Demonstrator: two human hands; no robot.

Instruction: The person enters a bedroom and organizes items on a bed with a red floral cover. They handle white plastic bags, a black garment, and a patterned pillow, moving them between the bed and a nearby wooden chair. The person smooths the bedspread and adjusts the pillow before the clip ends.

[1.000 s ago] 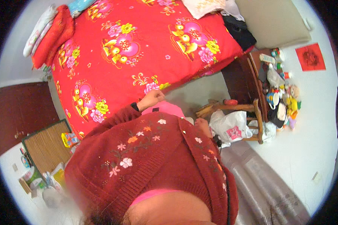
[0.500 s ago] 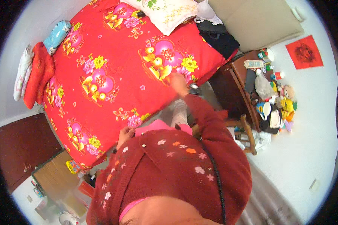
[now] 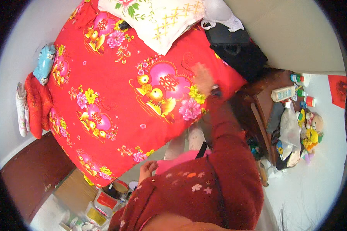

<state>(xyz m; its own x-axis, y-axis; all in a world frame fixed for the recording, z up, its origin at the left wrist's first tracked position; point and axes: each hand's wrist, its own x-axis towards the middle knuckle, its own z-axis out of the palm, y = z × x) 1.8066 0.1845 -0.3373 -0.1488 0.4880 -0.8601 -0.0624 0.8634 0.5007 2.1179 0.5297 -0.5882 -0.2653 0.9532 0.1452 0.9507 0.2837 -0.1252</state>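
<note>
My right hand (image 3: 203, 79), smeared by motion, reaches across the red bedsheet (image 3: 121, 82) beside its large pink and yellow flower print. It looks flat and seems to hold nothing; whether it presses on the cloth I cannot tell. A dark band (image 3: 216, 91) circles that wrist. My left hand (image 3: 147, 169) hangs near the bed's front edge, in front of my pink clothing, with its fingers curled in and nothing showing in them. Beyond my right hand lie a white embroidered pillow (image 3: 162, 23), a white bra (image 3: 221, 14) and folded black clothing (image 3: 237, 48).
At the right stands a dark wooden cabinet (image 3: 263, 90) with bottles, a plastic bag (image 3: 290, 129) and soft toys (image 3: 312, 129) on top. A beige headboard (image 3: 287, 32) rises behind. Along the left lie a blue bundle (image 3: 45, 63) and folded red cloth (image 3: 34, 104). Containers (image 3: 100, 210) stand lower left.
My right hand has moved farther over the bed, toward the pillow and the black clothing. My body has leaned forward, and the view has shifted. My left hand stays curled low by the bed edge.
</note>
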